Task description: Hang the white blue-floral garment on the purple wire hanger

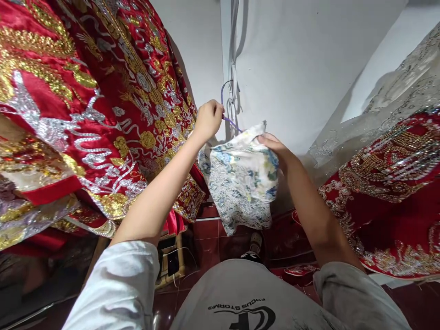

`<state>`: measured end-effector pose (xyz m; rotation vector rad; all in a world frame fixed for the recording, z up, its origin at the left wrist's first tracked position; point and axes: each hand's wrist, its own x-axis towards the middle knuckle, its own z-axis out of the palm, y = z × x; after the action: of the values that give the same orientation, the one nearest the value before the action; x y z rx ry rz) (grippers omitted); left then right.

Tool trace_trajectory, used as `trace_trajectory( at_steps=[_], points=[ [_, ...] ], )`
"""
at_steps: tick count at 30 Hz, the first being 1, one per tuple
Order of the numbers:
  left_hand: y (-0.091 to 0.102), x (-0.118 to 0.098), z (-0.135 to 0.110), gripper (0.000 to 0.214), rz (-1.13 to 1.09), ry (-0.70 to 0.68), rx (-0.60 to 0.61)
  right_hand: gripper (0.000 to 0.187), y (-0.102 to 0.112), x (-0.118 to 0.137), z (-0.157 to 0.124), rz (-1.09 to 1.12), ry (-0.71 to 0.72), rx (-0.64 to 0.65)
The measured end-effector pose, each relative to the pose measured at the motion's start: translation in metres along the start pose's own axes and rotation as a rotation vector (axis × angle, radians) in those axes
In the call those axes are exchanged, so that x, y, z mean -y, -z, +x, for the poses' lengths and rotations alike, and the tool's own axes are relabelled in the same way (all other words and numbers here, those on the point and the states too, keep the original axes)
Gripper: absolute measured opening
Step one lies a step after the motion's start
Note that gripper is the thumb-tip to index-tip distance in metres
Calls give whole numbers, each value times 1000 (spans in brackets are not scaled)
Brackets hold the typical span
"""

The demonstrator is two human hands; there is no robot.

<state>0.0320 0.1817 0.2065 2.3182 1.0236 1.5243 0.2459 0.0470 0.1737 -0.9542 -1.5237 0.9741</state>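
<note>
A purple clothes hanger (232, 123) is gripped by my left hand (209, 120), whose fingers are curled round it just below the hook. Its hook reaches up beside white cables on the wall. From the hanger hangs a white garment (240, 178) with a blue, green and yellow floral print. My right hand (273, 141) pinches the garment's upper right edge, with part of the fingers behind the cloth. The hanger's lower part is hidden inside the fabric.
Red robes (137, 91) with gold and silver embroidery hang close on the left. On the right are a beaded red dress (388, 183) and sheer pale fabric (395, 96). A bamboo stool (170, 277) stands low left on red floor tiles (206, 238). Red shoes (300, 269) lie near my feet.
</note>
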Motion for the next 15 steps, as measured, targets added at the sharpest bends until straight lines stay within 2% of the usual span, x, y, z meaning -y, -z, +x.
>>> trace_trajectory(
  at_steps=[3, 6, 10, 12, 15],
  points=[
    [-2, 9, 7, 28, 41, -8, -42, 55, -8, -2, 2, 60, 19, 70],
    [-1, 21, 19, 29, 76, -19, -96, 63, -9, -4, 0, 59, 19, 40],
    [17, 27, 17, 28, 82, -11, -152, 74, 0, -7, -3, 83, 8, 45],
    [27, 19, 0, 30, 51, 17, -82, 75, 5, -11, -4, 93, -3, 85],
    [34, -8, -36, 36, -104, 61, 162, 72, 5, -22, -5, 101, -3, 148]
  ],
)
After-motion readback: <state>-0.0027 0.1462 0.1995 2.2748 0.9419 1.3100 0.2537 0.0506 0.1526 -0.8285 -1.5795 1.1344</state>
